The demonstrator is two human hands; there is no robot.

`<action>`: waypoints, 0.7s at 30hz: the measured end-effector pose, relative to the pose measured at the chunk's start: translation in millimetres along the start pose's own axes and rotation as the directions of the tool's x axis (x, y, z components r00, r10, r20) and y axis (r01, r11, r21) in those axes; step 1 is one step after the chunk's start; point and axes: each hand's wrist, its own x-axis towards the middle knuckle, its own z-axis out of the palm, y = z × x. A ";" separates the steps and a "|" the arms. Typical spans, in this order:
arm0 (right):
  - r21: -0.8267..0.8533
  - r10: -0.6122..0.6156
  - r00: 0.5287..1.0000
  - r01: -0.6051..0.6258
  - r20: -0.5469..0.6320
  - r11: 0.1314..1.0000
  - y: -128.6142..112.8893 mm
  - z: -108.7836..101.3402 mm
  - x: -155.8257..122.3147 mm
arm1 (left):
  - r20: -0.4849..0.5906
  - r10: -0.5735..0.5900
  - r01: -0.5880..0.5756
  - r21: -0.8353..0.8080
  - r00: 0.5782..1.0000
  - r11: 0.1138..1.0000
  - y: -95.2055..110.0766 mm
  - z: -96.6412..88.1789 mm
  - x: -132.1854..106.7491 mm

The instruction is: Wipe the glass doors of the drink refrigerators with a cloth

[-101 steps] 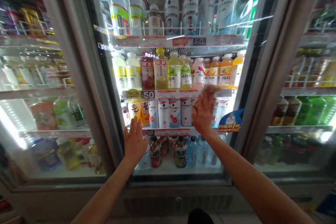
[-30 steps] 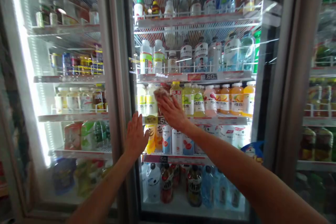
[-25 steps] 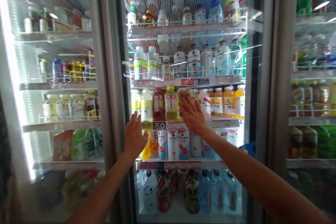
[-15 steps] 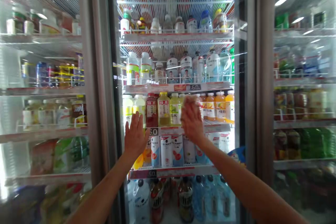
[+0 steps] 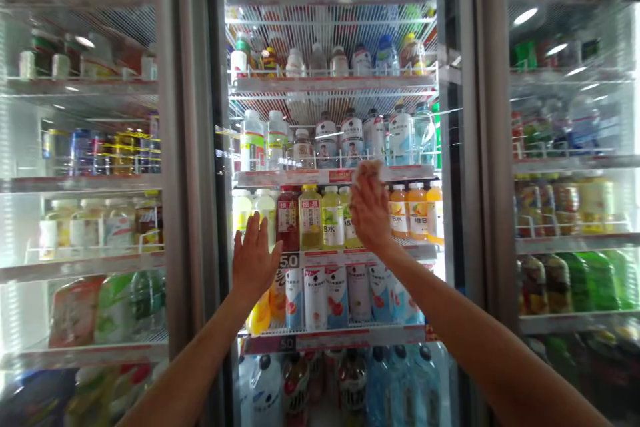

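I face a glass-fronted drinks cooler. My left hand [image 5: 254, 259] lies flat and open against the middle glass door [image 5: 320, 33], near its left frame at the height of the yellow and red bottles. My right hand [image 5: 369, 208] presses a small crumpled pale cloth [image 5: 367, 169] to the same glass, fingers up, over the shelf edge that carries price tags [image 5: 330, 177]. Behind the glass stand rows of drink bottles [image 5: 310, 217] on several wire shelves.
A grey metal door frame [image 5: 187, 147] runs down at the left and another frame [image 5: 483, 133] at the right. Side doors on both sides show more shelves of bottles and cans [image 5: 100, 153] behind misty, reflecting glass.
My right hand with the cloth has slid from left to right across the glass, then upward to the shelf edge. My left hand has stayed flat in place. My view has tilted upward.
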 end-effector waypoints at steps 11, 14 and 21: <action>-0.056 0.244 0.949 -0.260 -0.198 0.964 31.9 -7.7 37.5 | -0.013 0.058 -0.057 0.015 0.998 0.998 -3.4 1.4 -2.0; 0.011 -0.070 0.997 0.069 0.024 0.998 -14.3 6.2 44.7 | -0.003 0.088 -0.088 0.056 0.996 0.995 -8.5 0.4 -1.3; 0.459 -0.251 0.966 0.196 0.060 0.866 -90.3 6.8 52.6 | 0.193 0.236 -0.273 0.195 0.952 0.942 -26.1 -19.2 -2.4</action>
